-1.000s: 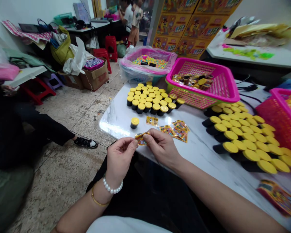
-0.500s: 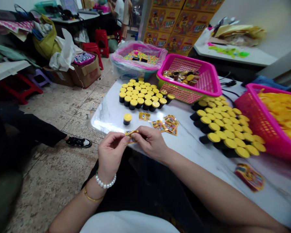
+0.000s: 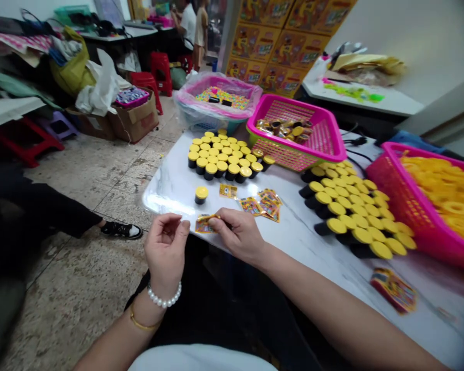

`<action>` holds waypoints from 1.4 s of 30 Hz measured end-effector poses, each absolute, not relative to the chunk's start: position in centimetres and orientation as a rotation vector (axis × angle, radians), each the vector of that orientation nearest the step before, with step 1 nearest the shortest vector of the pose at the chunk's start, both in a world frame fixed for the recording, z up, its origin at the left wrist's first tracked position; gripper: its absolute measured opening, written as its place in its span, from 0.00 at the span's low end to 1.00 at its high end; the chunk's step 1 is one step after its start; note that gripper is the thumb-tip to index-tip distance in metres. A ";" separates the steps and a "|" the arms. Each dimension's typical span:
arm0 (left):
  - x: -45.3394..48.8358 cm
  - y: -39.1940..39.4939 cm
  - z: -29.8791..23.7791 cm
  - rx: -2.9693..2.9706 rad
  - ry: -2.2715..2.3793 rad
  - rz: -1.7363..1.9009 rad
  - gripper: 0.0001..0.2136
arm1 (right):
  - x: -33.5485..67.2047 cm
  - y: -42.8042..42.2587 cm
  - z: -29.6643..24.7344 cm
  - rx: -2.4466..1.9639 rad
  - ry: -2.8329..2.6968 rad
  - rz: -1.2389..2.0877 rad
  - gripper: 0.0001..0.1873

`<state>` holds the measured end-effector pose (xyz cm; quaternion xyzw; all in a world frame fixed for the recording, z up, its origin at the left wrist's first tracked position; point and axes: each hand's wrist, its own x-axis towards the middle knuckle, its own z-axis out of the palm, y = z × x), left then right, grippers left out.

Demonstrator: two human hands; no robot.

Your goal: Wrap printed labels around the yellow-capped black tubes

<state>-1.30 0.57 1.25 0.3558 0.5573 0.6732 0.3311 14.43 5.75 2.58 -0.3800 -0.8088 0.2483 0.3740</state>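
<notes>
My right hand (image 3: 237, 233) pinches a small printed packet (image 3: 204, 224), yellow and orange, over the table's front edge. Just left of it, my left hand (image 3: 168, 242) is apart from the packet, loosely curled, with a gap between thumb and fingers and nothing visible in it. A single black tub with a yellow lid (image 3: 201, 194) stands beyond the packet. One flat packet (image 3: 228, 190) lies near it, and a loose pile of similar packets (image 3: 268, 203) lies to the right. Behind them, several lidded black tubs (image 3: 224, 154) stand in a close group.
More yellow-lidded tubs (image 3: 351, 206) stand at the right, beside a pink basket of yellow rings (image 3: 390, 170). A pink-and-green basket (image 3: 294, 154) holds wrapped items. A plastic-lined basket (image 3: 185, 111) holds colourful beads. A packet stack (image 3: 393, 289) lies at the right front of the white table (image 3: 305, 247).
My left hand has let go of the packet and moved left, its thumb and fingers parting. My right hand keeps the packet. The view has shifted slightly.
</notes>
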 end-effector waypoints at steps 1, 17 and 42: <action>-1.4 0.5 1.3 0.980 1.453 1.757 0.07 | 14.4 5.8 2.6 -0.972 -2.074 0.637 0.17; -0.9 0.0 1.8 1.224 1.462 1.592 0.05 | 14.3 5.5 2.4 -0.948 -2.146 0.586 0.18; -2.6 0.0 2.1 0.740 1.196 1.383 0.13 | 13.7 6.6 2.9 -0.943 -2.152 0.441 0.14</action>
